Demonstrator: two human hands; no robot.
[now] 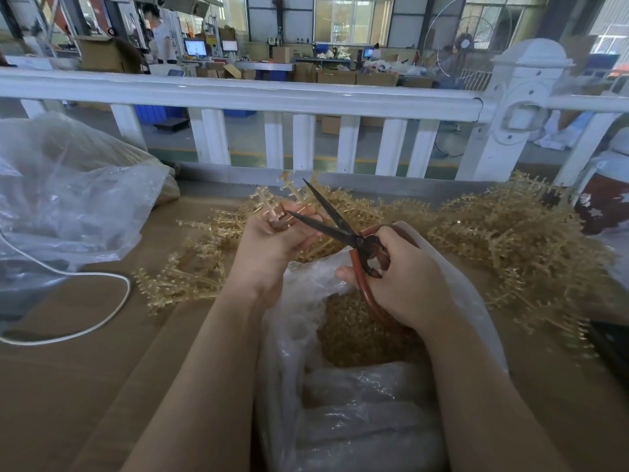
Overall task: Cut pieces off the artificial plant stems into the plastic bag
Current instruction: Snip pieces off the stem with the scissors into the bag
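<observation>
Bag (357, 396) holds cut gold pieces (354, 328) under scissors (335, 229).

White railing (238, 93) runs along table's (85, 352) far edge, white cable (112, 313) loops near left edge, pedestal fan (464, 46) in bkgd.
</observation>
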